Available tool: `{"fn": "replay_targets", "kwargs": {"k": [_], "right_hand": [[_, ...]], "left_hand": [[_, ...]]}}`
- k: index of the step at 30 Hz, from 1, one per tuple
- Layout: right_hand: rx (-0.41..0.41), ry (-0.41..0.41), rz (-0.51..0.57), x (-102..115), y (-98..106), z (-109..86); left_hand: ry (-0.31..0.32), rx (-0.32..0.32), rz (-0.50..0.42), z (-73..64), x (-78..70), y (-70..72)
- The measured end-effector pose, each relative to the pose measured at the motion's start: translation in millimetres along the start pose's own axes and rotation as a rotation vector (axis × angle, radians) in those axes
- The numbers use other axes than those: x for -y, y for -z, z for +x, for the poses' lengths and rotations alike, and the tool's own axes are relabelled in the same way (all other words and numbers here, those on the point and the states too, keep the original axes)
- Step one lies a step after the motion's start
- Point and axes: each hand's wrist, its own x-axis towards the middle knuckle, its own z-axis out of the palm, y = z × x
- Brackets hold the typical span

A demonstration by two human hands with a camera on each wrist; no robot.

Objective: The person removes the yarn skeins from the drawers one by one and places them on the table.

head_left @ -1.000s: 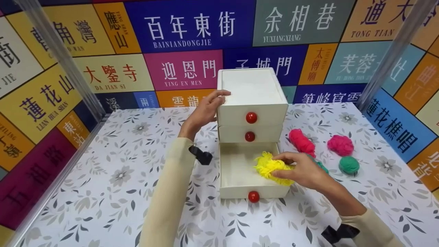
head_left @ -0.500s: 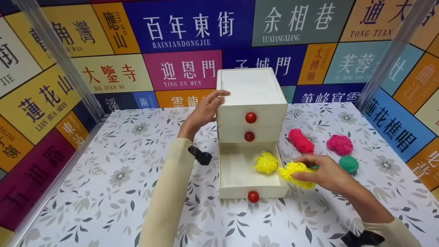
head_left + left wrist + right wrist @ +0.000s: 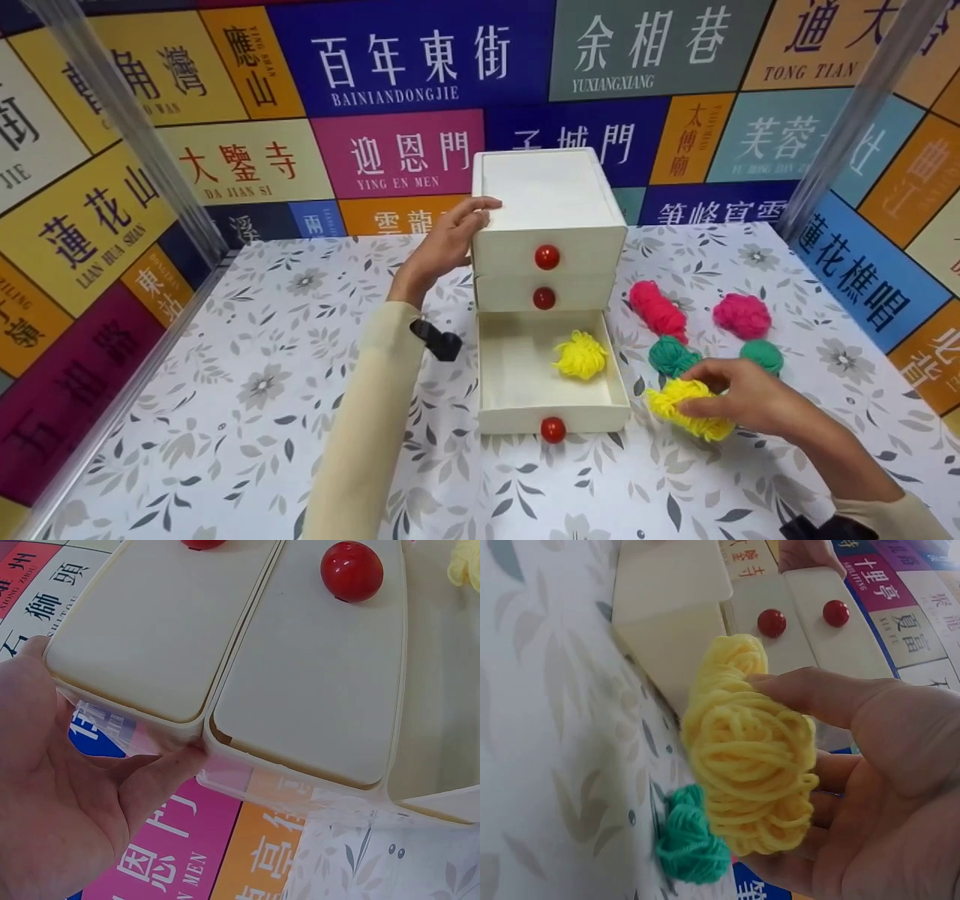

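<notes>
A white drawer cabinet (image 3: 547, 187) with red knobs stands on the table, its bottom drawer (image 3: 510, 367) pulled out. My left hand (image 3: 448, 236) holds the cabinet's upper left edge, fingers over the top and thumb against the side in the left wrist view (image 3: 75, 787). To the right of the drawer, my right hand (image 3: 750, 397) pinches a yellow yarn ball (image 3: 686, 409), also close up in the right wrist view (image 3: 750, 757). Another yellow yarn ball (image 3: 581, 355) lies in the drawer's right part.
Right of the cabinet lie a red yarn skein (image 3: 658, 309), a pink yarn ball (image 3: 742, 315) and two green ones, one nearer (image 3: 673, 355) and one farther right (image 3: 762, 355). Clear posts and a lettered wall (image 3: 412, 60) bound the patterned tabletop (image 3: 247, 450).
My right hand has carried the yellow yarn ball out of the drawer, rightward and toward me. The other yellow ball stays in the drawer. My left hand keeps its place on the cabinet.
</notes>
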Motion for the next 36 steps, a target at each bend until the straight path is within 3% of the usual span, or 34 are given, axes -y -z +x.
{"fn": "replay_targets", "kwargs": {"k": [17,31,36], "right_hand": [[0.094,-0.057,-0.064,-29.7,5.2,9.9],[0.058,-0.044,-0.051,-20.5,11.0,4.3],[-0.024,-0.064,-0.033,-9.4,7.5,5.2]], "left_hand": [[0.005,0.003,-0.024,0.2,1.0,-1.1],[-0.013,-0.002,-0.008,0.5,1.0,-0.7],[-0.017,-0.01,-0.014,0.1,0.9,-0.2]]}}
